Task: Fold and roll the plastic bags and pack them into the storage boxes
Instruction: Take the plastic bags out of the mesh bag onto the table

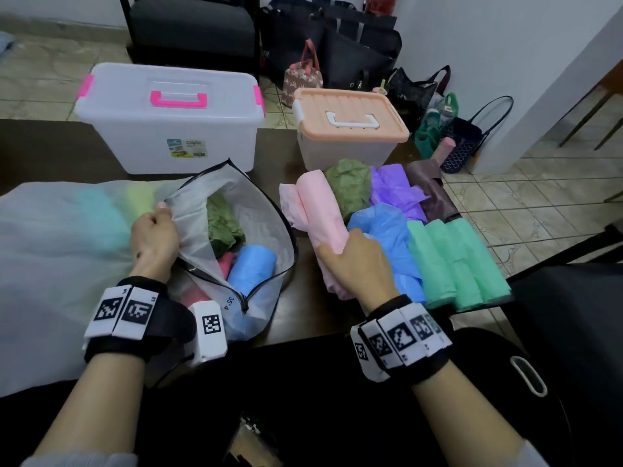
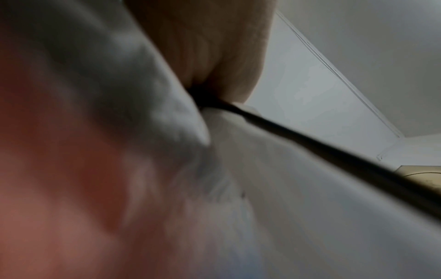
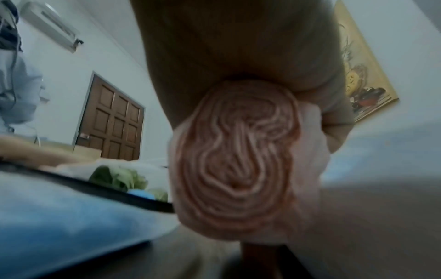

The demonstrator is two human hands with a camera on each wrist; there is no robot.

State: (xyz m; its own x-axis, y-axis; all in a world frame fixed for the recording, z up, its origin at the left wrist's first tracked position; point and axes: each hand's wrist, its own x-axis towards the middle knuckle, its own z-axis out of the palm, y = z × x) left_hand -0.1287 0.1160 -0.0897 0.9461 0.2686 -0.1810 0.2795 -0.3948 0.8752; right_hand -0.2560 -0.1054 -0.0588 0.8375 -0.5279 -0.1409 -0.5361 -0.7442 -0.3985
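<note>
A frosted zip pouch (image 1: 263, 230) with black trim lies open on the dark table, holding green, pink and blue rolls (image 1: 251, 269). My left hand (image 1: 155, 234) pinches the pouch's upper flap; in the left wrist view the black trim (image 2: 310, 141) runs out from under the fingers (image 2: 214, 47). My right hand (image 1: 357, 261) grips a pink roll of bags (image 1: 320, 214), and the right wrist view shows that pink roll's (image 3: 238, 154) spiral end. Green, purple, blue, brown and mint bags (image 1: 448, 261) lie beside it. Both storage boxes, one with pink latches (image 1: 168, 119) and one with an orange lid (image 1: 350, 126), stand closed.
A second frosted pouch (image 1: 57, 244) with pale rolls covers the table's left side. Handbags and totes (image 1: 340, 52) sit on the tiled floor behind the table. A dark chair (image 1: 573, 298) stands at the right. The table edge runs just right of the mint bags.
</note>
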